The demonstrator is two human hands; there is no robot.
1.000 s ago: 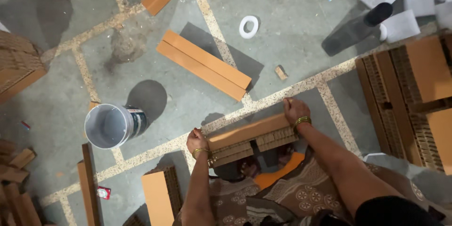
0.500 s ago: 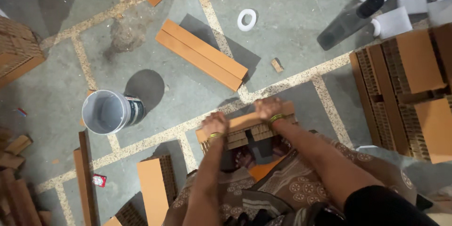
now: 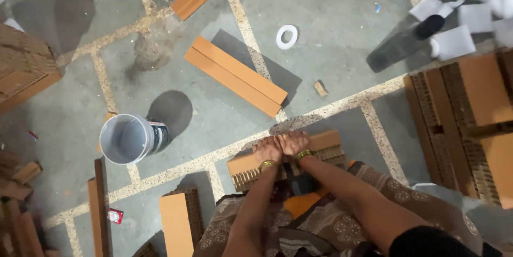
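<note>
At the lower middle of the frame, both hands lay side by side on top of a long orange-faced honeycomb block (image 3: 326, 142), which rested on the floor just in front of the person's patterned clothing. The left hand (image 3: 266, 151) and the right hand (image 3: 293, 143) touched each other at the block's middle, palms down and fingers flat, pressing on its upper face rather than pinching or gripping it. Each wrist bore a gold bangle.

The block showed a smooth orange top and a ribbed, cardboard-like cellular edge along its near side. It looked whole and lay roughly level, running from lower left to upper right. Judging by the pressing hands, the pressing-down of the top face seemed under way, not finished; nothing showed whether the faces had bonded.

To the lower left stood another like block (image 3: 177, 224) on end, and left of that a thin strip (image 3: 96, 209). Further out, at middle left, a white bucket (image 3: 131, 138) sat on the grey floor (image 3: 342, 43). Beyond the hands, a pair of orange boards (image 3: 235, 74) lay diagonally, with a small chip (image 3: 320, 88) and a white tape ring (image 3: 287, 36) nearby. Stacked honeycomb panels (image 3: 465, 118) filled the right edge, and white sheets (image 3: 459, 5) littered the upper right.
</note>
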